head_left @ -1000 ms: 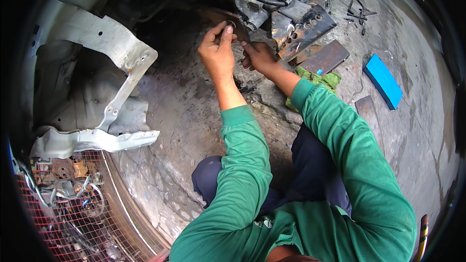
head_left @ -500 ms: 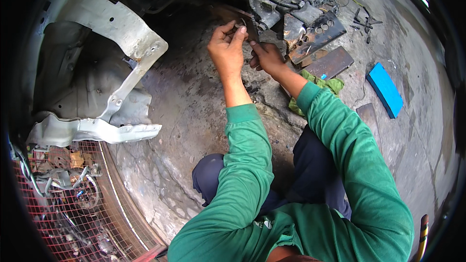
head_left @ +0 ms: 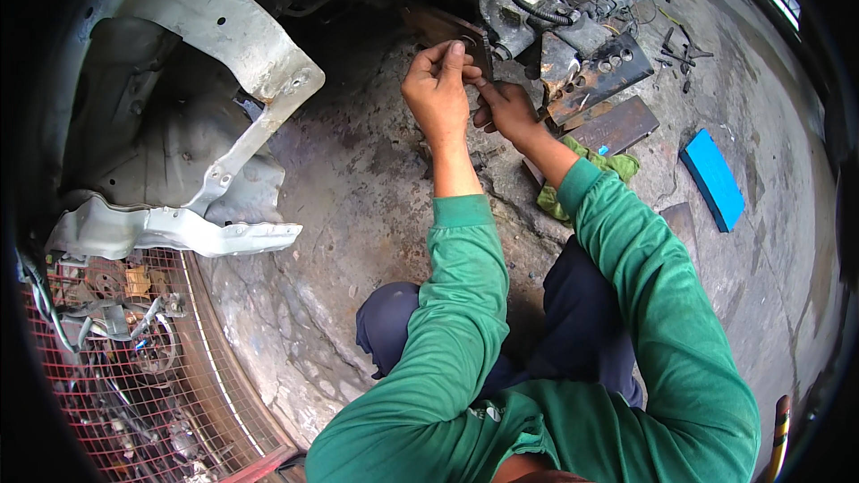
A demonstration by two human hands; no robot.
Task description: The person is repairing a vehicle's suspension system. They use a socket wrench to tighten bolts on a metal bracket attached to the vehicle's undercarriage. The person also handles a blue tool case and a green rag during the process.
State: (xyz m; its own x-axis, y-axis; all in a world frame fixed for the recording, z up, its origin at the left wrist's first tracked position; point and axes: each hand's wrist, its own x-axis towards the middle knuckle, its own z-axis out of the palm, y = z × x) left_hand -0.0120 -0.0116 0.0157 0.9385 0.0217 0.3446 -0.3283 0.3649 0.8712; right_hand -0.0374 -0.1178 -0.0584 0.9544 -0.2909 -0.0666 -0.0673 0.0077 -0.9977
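My left hand is raised at the edge of a rusty metal plate under a dark vehicle structure, thumb and fingers pinched on something small that they mostly hide. My right hand is just right of it and slightly lower, fingers curled and thumb reaching toward the left fingertips; what it grips cannot be made out. Beside them are a bolted metal assembly with a corrugated hose, a drilled steel bracket, a dark flat plate and a crumpled green rag.
Bare bent sheet-metal bodywork stands at the left, above a red mesh guard over mechanical parts. A blue block lies right on the cracked concrete floor, with loose black pieces farther back. A striped pole is lower right.
My hands appear farther right in the view, along with most of the upper scene. The small ring seen at my left fingertips earlier is now hidden by the fingers.
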